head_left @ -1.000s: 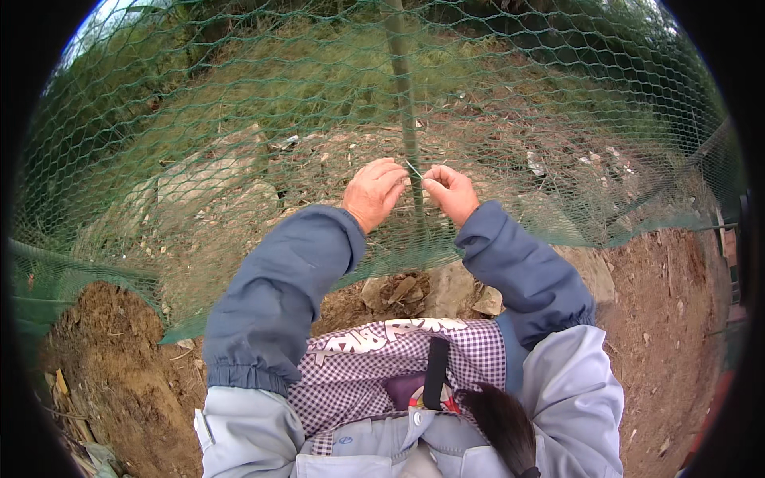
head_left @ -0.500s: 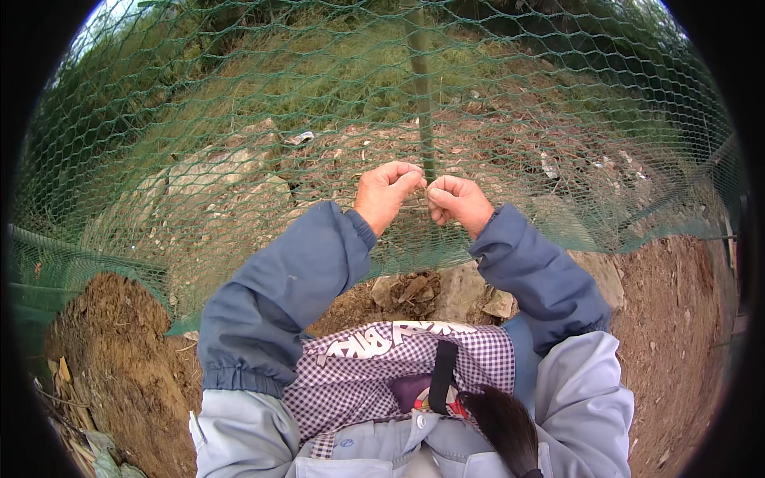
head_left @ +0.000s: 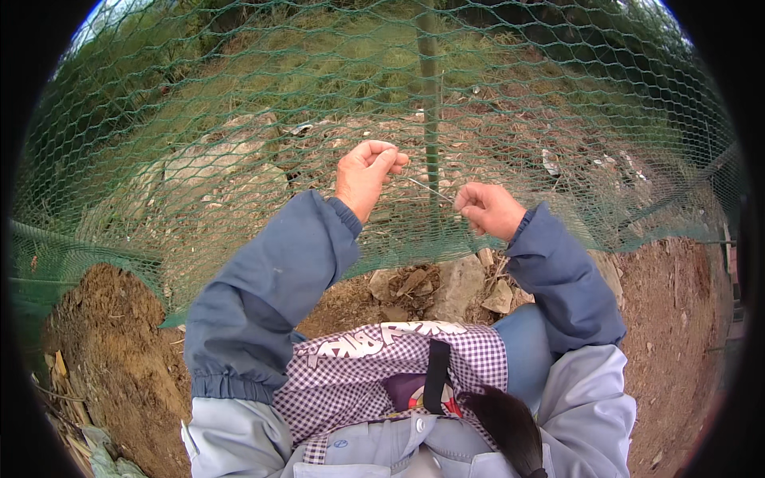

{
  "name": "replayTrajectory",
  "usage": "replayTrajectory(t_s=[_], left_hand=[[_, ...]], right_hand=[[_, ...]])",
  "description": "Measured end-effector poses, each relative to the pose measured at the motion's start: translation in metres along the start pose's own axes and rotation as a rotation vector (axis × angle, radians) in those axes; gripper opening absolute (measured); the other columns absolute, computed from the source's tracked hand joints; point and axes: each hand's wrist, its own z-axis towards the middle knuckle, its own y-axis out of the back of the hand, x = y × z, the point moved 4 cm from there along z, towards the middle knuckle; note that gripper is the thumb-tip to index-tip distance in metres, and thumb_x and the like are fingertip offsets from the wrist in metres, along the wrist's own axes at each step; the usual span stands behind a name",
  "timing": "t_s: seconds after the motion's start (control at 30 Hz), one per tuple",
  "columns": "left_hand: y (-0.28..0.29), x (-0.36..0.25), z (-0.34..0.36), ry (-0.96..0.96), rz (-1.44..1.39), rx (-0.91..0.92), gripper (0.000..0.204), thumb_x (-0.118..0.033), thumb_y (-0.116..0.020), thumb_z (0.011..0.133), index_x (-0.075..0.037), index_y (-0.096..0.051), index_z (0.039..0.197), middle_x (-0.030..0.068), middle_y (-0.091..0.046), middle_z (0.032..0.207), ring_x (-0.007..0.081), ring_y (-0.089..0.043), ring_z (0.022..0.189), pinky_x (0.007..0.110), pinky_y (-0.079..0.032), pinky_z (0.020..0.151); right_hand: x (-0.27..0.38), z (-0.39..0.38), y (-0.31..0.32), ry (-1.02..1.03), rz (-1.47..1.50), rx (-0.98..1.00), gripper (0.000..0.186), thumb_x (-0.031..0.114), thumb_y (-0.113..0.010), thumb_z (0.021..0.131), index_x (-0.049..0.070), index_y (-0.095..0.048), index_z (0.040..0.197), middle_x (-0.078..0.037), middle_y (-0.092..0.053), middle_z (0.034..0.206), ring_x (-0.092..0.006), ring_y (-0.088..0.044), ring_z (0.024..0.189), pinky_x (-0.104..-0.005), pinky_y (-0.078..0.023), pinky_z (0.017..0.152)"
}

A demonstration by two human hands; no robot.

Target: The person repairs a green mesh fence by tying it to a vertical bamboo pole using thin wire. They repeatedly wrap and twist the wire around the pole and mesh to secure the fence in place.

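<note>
Strand (head_left: 430, 190), thin and straight, slants near open-meshed green netting (head_left: 398, 252).

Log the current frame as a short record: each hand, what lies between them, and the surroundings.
Left hand: fingers pinched together; grip on anything unclear
Right hand: fingertips closed at one end of a thin strand
Strand direction: slants down from left to right
Between hands in view: upright pole
Barrier: green netting, spread wide
Ground: stones below the netting's lower edge
Clothing: blue sleeves, checked apron
</note>
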Motion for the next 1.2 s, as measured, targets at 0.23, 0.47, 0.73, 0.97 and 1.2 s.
replayTrajectory(t_s=[0.23, 0.47, 0.73, 0.97, 1.2], left_hand=[[-0.024, 0.006, -0.025, -0.219, 0.472, 0.304, 0.028, -0.015, -0.059, 0.087, -0.004, -0.058, 0.113, 0.0067, -0.064, 0.101, 0.0127, -0.060, 0.090, 0.027, -0.049, 0.075], [-0.039, -0.015, -0.040, -0.789, 0.602, 0.192, 0.032, -0.008, -0.061, 0.080, -0.004, -0.056, 0.111, 0.0142, -0.059, 0.104, 0.0290, -0.059, 0.094, 0.035, -0.050, 0.079], [-0.037, -0.014, -0.037, -0.742, 0.636, 0.182, 0.025, -0.008, -0.061, 0.079, -0.005, -0.058, 0.104, 0.0118, -0.058, 0.103, 0.0304, -0.056, 0.095, 0.037, -0.048, 0.080], [-0.041, -0.022, -0.040, -0.850, 0.762, 0.213, 0.030, -0.010, -0.065, 0.075, -0.005, -0.057, 0.103, 0.0110, -0.054, 0.109, 0.0293, -0.052, 0.102, 0.036, -0.048, 0.080], [-0.030, -0.010, -0.020, -0.909, 0.988, 0.236, 0.050, -0.008, -0.068, 0.069, -0.003, -0.051, 0.116, 0.0185, -0.045, 0.123, 0.0364, -0.045, 0.113, 0.041, -0.043, 0.092]], right_hand=[[-0.193, -0.189, 0.024, -0.375, 0.119, -0.448, 0.002, 0.003, -0.050, 0.082, 0.003, -0.048, 0.084, -0.003, -0.048, 0.062, -0.0095, -0.048, 0.048, -0.0267, -0.043, 0.040], [-0.327, -0.302, -0.087, -0.678, -0.042, -0.617, 0.010, 0.013, -0.055, 0.080, 0.004, -0.051, 0.081, -0.014, -0.056, 0.065, -0.0236, -0.056, 0.057, -0.0364, -0.046, 0.054], [-0.312, -0.266, -0.108, -0.800, 0.042, -0.403, 0.009, 0.010, -0.057, 0.081, 0.003, -0.052, 0.078, -0.012, -0.057, 0.065, -0.0219, -0.056, 0.056, -0.0349, -0.045, 0.051], [-0.299, -0.290, -0.104, -0.862, 0.048, -0.357, 0.009, 0.007, -0.058, 0.081, 0.003, -0.053, 0.076, -0.011, -0.058, 0.065, -0.0204, -0.057, 0.055, -0.0337, -0.045, 0.048], [-0.271, -0.407, -0.124, -1.073, 0.172, -0.425, 0.011, 0.005, -0.060, 0.082, 0.002, -0.054, 0.074, -0.010, -0.059, 0.065, -0.0189, -0.058, 0.054, -0.0324, -0.044, 0.045]])
